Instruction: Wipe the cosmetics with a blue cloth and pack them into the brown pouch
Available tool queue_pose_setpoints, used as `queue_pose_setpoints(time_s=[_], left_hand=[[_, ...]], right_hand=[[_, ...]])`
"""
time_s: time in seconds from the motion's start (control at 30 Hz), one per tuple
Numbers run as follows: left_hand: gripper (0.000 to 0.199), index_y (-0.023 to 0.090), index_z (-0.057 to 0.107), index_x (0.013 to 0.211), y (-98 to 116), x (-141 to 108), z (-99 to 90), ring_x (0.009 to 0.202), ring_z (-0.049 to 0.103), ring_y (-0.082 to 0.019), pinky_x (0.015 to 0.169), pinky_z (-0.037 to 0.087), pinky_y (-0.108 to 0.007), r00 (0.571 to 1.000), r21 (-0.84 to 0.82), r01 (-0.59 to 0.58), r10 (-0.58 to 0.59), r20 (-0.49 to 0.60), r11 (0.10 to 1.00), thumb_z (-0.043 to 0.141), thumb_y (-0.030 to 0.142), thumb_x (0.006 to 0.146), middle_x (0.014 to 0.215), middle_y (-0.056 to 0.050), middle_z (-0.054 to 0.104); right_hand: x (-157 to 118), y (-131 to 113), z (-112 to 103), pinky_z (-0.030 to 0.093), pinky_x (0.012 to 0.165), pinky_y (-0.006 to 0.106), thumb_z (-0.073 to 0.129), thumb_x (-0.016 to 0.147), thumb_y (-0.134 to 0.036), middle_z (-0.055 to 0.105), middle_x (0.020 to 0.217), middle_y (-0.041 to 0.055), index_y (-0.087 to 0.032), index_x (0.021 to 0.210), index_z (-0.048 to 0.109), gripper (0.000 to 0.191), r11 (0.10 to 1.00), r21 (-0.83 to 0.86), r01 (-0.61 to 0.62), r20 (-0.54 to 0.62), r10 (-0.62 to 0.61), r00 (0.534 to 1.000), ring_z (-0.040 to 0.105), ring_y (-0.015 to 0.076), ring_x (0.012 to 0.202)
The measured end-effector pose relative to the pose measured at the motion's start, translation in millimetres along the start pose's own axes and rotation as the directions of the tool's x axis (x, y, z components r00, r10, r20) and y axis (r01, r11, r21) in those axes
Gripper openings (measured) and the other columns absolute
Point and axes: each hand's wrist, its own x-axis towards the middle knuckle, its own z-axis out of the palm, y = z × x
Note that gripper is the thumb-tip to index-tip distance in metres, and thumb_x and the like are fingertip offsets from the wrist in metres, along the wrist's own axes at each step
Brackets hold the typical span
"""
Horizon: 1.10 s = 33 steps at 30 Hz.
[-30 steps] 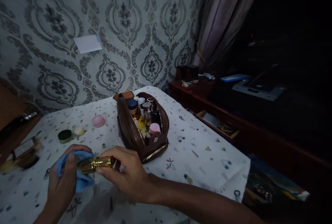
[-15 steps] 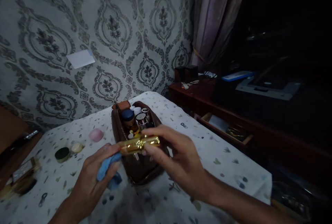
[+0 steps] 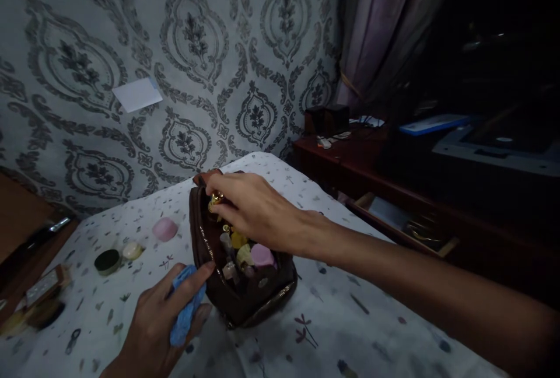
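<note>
A dark brown zippered bag [image 3: 258,305] lies open on the patterned white cloth [image 3: 324,331]. Inside it are small bottles, a pink item [image 3: 262,255] and a yellow item [image 3: 238,239]. My right hand [image 3: 254,209] reaches over the bag's far part, fingers closed on a shiny gold tube [image 3: 216,198] held inside the opening. My left hand [image 3: 161,314] grips a crumpled blue cloth [image 3: 187,305], its index finger touching the bag's near left edge. My right hand hides part of the bag's contents.
Left of the bag are a pink sponge [image 3: 165,229], a round cream-coloured item [image 3: 132,250], a dark green lid [image 3: 107,262] and a blurred compact [image 3: 44,287]. A dark red desk [image 3: 345,162] with an open drawer [image 3: 446,248] stands on the right.
My right hand has carried the gold tube away from my left hand and into the far part of the bag. My left hand, still holding the blue cloth, has let go of the tube and moved lower.
</note>
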Motion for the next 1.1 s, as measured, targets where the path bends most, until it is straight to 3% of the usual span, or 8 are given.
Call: queue_pose_setpoints(time_s=[0.2, 0.47, 0.73, 0.83, 0.97, 1.1], left_hand=[[0.037, 0.026, 0.06, 0.132, 1, 1, 0.0, 0.075, 0.07, -0.015, 0.056, 0.053, -0.02, 1.0, -0.009, 0.009, -0.009, -0.007, 1.0, 0.04, 0.035, 0.102, 0.1, -0.01, 0.071], [0.04, 0.028, 0.061, 0.134, -1, -14, 7.5, 0.093, 0.07, -0.019, 0.07, 0.057, -0.024, 0.997, -0.01, 0.081, -0.081, 0.0, 0.997, 0.047, 0.04, 0.099, 0.111, -0.012, 0.07], [0.041, 0.028, 0.057, 0.137, 0, -12, 9.6, 0.074, 0.066, -0.014, 0.061, 0.055, -0.021, 0.997, -0.079, 0.077, -0.078, -0.011, 0.994, 0.045, 0.039, 0.1, 0.1, -0.009, 0.068], [0.041, 0.03, 0.057, 0.137, -1, -15, 10.8, 0.08, 0.068, -0.015, 0.063, 0.056, -0.022, 0.995, -0.035, 0.096, -0.097, -0.024, 0.995, 0.042, 0.039, 0.101, 0.106, -0.009, 0.069], [0.043, 0.033, 0.057, 0.139, -8, -20, 8.8, 0.094, 0.071, -0.019, 0.069, 0.059, -0.024, 0.998, -0.018, 0.06, -0.059, 0.036, 0.998, 0.051, 0.037, 0.097, 0.111, -0.008, 0.072], [0.045, 0.033, 0.054, 0.141, -12, -23, 11.8, 0.093, 0.072, -0.019, 0.065, 0.06, -0.024, 0.997, -0.046, 0.07, -0.069, 0.031, 0.997, 0.05, 0.032, 0.096, 0.108, -0.007, 0.073]], right_hand=[[32, 4, 16, 0.039, 0.063, 0.027, 0.056, 0.087, -0.01, 0.068, 0.085, 0.0098, -0.014, 0.089, 0.067, 0.012, 0.982, -0.186, -0.041, 0.269, 0.091, 0.959, 0.062, 0.0215, 0.081], [45, 6, 37, 0.038, 0.054, 0.026, 0.054, 0.083, -0.002, 0.071, 0.093, 0.0122, -0.012, 0.096, 0.068, 0.021, 0.974, -0.215, -0.073, 0.483, 0.171, 0.859, 0.066, 0.0208, 0.077], [55, 0, 43, 0.049, 0.067, 0.026, 0.059, 0.083, -0.004, 0.072, 0.109, 0.0165, -0.011, 0.105, 0.068, 0.025, 0.952, -0.281, -0.117, 0.517, 0.253, 0.818, 0.069, 0.0275, 0.101], [62, 2, 42, 0.05, 0.071, 0.027, 0.06, 0.081, -0.004, 0.073, 0.107, 0.0164, -0.011, 0.106, 0.069, 0.027, 0.952, -0.292, -0.086, 0.535, 0.238, 0.811, 0.07, 0.0275, 0.101], [69, 7, 41, 0.054, 0.072, 0.031, 0.061, 0.079, -0.005, 0.073, 0.108, 0.0187, -0.01, 0.107, 0.071, 0.031, 0.951, -0.284, -0.12, 0.511, 0.257, 0.82, 0.071, 0.0319, 0.101], [70, 11, 44, 0.056, 0.072, 0.031, 0.059, 0.077, -0.001, 0.073, 0.108, 0.0192, -0.009, 0.108, 0.072, 0.035, 0.954, -0.269, -0.135, 0.481, 0.254, 0.839, 0.071, 0.0325, 0.102]])
